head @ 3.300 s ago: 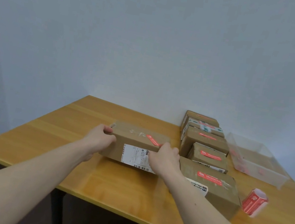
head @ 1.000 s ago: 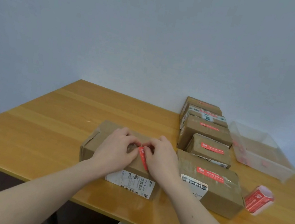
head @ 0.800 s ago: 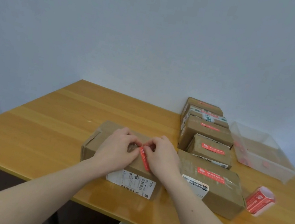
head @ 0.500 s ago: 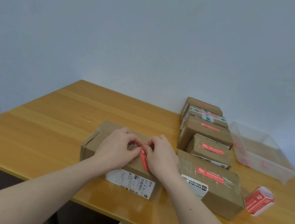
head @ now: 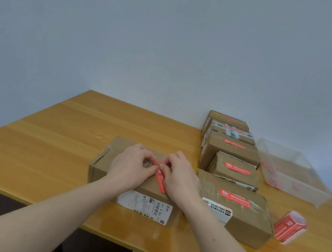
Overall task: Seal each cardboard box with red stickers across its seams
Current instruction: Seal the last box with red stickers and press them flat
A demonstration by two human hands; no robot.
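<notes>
Two hands at work on top of one cardboard box (head: 108,160) near front edge of wooden table (head: 48,139). Left hand (head: 129,168) resting on box top, fingers curled, fingertips meeting those of right hand (head: 180,179) at far end of red sticker (head: 161,181); both appear to pinch or press that end, exact grip not discernible. Sticker laid lengthwise across box top between the two hands, running toward near edge. White shipping label (head: 145,206) with barcode on near side face of same box; strip of tape visible at left end. Just beside it on the right, touching or nearly so, larger sealed box (head: 239,219) bearing red sticker on top and white label at near corner. Behind that, row of four more boxes running toward wall: small box (head: 234,170) with red sticker, then taller box (head: 231,152) with red sticker, then box with green-and-white tape (head: 232,132), then rearmost box (head: 225,117) against wall. Roll of red stickers (head: 288,227) lying on its side right of larger box, apart from it. Clear plastic bin (head: 289,186) further back on right, a few red scraps inside. Pale blue-grey wall (head: 175,39) behind table.
</notes>
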